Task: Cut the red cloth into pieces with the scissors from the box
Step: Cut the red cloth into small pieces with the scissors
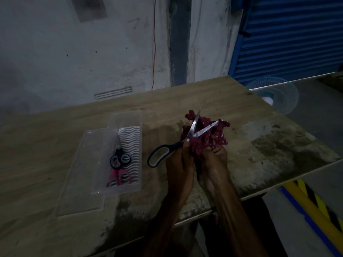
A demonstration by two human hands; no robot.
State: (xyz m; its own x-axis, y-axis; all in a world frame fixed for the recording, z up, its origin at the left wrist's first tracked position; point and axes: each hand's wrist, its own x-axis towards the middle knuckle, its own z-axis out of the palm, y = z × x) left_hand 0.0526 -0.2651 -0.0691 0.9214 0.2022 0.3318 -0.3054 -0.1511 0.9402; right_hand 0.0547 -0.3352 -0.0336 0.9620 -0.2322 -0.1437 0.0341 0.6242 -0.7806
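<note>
scissors: black-handled steel scissors (193, 129), blades spread, long axis pointing up-right, away from you
your left hand (179, 169): curled round their handle
your right hand (213, 164): clutching bunched red cloth (215, 139)

Your scissors (193, 127), bright polished metal blades, dark matt plastic handles, your red cloth (215, 138), rough nubbly fabric, box (128, 119), clear glossy plastic, table (55, 145), stained matt wood grain.
</note>
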